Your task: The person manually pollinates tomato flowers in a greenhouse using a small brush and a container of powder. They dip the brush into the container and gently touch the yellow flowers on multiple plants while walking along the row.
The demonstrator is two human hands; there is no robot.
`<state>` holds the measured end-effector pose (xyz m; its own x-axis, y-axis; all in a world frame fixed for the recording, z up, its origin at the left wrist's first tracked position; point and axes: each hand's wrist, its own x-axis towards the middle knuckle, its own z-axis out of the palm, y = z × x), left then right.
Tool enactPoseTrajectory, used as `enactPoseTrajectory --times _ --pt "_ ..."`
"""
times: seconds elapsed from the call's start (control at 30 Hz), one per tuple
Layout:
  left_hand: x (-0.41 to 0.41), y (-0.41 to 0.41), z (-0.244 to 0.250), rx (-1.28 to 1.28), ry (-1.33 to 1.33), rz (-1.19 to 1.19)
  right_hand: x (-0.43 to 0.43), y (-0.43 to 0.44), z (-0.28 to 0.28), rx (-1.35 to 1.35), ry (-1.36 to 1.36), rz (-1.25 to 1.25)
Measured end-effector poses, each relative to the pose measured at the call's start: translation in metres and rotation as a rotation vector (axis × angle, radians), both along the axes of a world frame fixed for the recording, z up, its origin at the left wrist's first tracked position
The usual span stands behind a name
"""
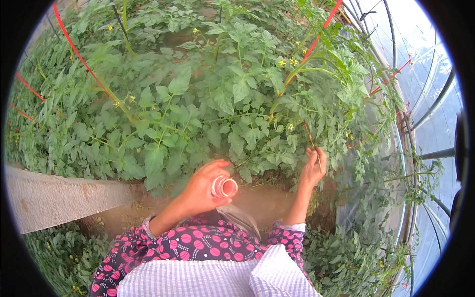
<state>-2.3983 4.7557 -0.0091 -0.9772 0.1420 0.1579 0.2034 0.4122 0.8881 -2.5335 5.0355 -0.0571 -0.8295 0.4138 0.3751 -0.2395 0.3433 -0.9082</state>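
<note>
My left hand (206, 187) is closed around a small open-topped bottle (225, 186), clear with a reddish inside, its mouth facing up towards the camera. To the right, my right hand (313, 167) pinches a thin stick (320, 162) whose reddish, slender tip (308, 134) points up and away among the leaves. Close above that tip hangs a yellow tomato flower (290, 127); whether they touch is not clear. Leafy tomato plants (222, 96) fill the view before both hands, with more yellow flowers (293, 61) higher up on a thick stem.
Red strings (79, 55) run up along the tomato stems. A pale concrete beam or ledge (74, 195) lies at the left, beside a strip of bare soil. Clear plastic greenhouse film (432, 111) on dark curved poles (438, 102) borders the right side. More plants (66, 252) grow behind me.
</note>
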Motion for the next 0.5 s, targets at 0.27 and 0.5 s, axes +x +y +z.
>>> enactPoseTrajectory --times 0.27,0.5 --pt "-0.004 -0.001 0.0 -0.024 0.003 -0.026 0.01 0.003 0.008 0.049 -0.053 -0.012" --pt "-0.016 0.009 -0.004 0.004 -0.047 -0.16 0.068 0.005 0.044 -0.302 -0.005 0.093"
